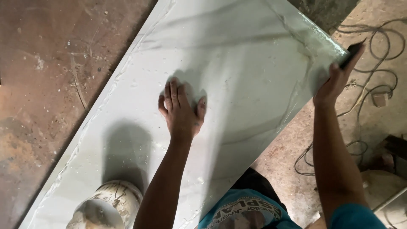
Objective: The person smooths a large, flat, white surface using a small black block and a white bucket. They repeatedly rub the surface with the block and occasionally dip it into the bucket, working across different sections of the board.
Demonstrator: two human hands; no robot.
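Two hands are at work on one long pale marble-look slab [237,55] that runs diagonally across the view. At far left lies the rust-stained floor [46,85], bare up to the slab's raised, rough edge. Low on the slab, near its bottom end, stands a rounded, marbled vase-like piece [108,208], apart from both hands. Further right, the left hand [182,111] lies flat on the middle of the slab, fingers spread and palm pressed down, holding nothing. Below it, the person's teal shirt [246,214] shows at the slab's right edge. The right hand [335,80] is at the slab's upper right edge, curled around a small dark tool [352,53] whose tip meets that edge; what kind of tool it is cannot be told. Beyond it, dark cables [377,80] loop over the dusty ground.

As a judgement: the slab's right edge appears to overhang, so heavy pressure there could tip or crack it. The tool could slip off the edge and chip it, or the hand could graze the sharp rim. The loose cables could catch a foot, and the rounded piece could roll if the slab is jolted.
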